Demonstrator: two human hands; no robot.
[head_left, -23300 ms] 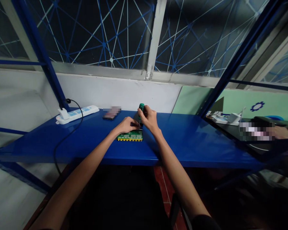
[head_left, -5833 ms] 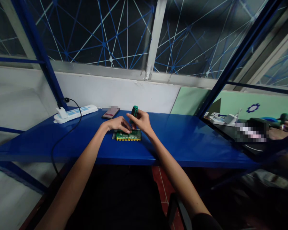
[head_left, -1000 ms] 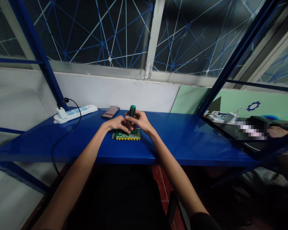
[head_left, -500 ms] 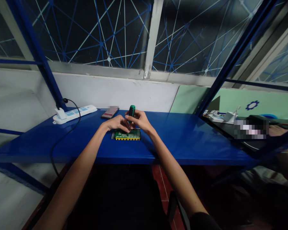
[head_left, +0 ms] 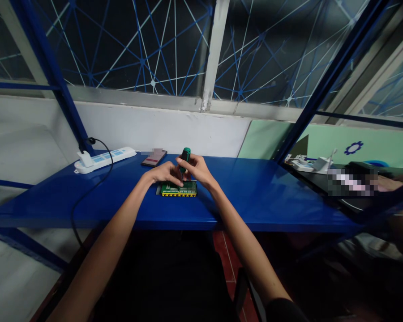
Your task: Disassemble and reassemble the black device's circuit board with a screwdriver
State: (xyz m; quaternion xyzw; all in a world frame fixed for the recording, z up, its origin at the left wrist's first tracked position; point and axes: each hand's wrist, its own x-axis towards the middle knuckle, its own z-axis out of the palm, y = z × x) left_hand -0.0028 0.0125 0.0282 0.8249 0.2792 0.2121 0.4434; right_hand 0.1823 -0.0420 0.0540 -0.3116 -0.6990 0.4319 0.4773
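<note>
A green circuit board (head_left: 169,189) with a row of yellow ports along its near edge lies on the blue table. My right hand (head_left: 198,171) is closed around the handle of a green and black screwdriver (head_left: 186,154), which stands nearly upright over the board, its top leaning slightly right. The fingers of my left hand (head_left: 164,172) are bent and drawn together beside the screwdriver's shaft, their tips low at the board. Whether they pinch the shaft or something small cannot be made out. The screwdriver's tip is hard to see between the fingers.
A phone (head_left: 154,157) lies behind my left hand. Farther left is a white power strip (head_left: 119,154) with a plug and a black cable (head_left: 87,201) hanging over the table edge. At right, beyond a blue post (head_left: 297,120), another person's hand (head_left: 387,183) is near dark equipment.
The screwdriver's handle has shifted slightly right and my right hand's fingers have moved a little on it. My left hand and the board look almost unchanged. The other person's hand at right has moved.
</note>
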